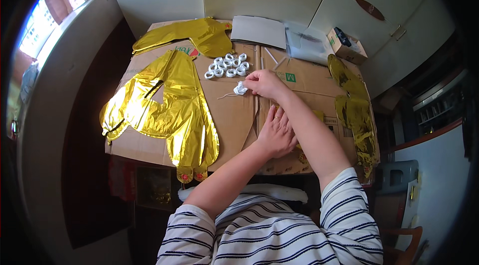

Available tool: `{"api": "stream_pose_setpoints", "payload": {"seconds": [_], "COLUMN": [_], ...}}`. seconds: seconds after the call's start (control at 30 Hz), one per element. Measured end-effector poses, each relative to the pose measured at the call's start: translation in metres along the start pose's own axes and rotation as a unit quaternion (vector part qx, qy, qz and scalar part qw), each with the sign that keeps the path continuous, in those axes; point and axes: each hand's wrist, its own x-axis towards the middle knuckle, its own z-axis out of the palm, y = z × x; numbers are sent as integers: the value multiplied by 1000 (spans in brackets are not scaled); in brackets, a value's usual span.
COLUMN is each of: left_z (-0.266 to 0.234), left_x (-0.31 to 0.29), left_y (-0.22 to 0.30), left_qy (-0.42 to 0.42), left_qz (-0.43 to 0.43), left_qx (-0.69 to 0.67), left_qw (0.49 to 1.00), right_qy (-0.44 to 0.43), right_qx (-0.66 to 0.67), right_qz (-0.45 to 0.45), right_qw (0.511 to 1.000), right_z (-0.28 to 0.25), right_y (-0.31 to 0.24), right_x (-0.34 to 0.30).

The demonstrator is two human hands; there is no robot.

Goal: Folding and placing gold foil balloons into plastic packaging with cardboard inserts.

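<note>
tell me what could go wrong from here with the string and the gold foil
The loose string trailing from the white bundle at the right hand might tangle with the nearby white coils. The large gold foil piece reaches the near edge of the cardboard, so a bump could drag it off.

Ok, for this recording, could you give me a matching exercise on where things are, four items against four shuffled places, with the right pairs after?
Column one
1. right hand
2. left hand
3. white coils
4. open box

Column two
A. toward the far right, with a dark item in it
B. nearer the person than the other hand
C. fingertips at a white string bundle
D. grouped on the cardboard, just beyond that bundle

Right pairs: 1-C, 2-B, 3-D, 4-A
</note>
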Motion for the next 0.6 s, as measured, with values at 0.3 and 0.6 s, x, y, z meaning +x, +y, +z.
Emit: {"api": "stream_pose_setpoints", "payload": {"seconds": [0.3,0.6], "left_z": [-3,-20], "left_x": [-3,3], "left_y": [-3,5], "left_qy": [-38,-52], "left_qz": [28,-24], "left_qx": [9,-8], "left_qw": [999,998], "right_qy": [32,-177], "right_qx": [110,78], "right_qz": [-2,45], "right_qw": [993,980], "right_z": [6,-39], "right_y": [1,-25], "right_x": [7,-22]}}
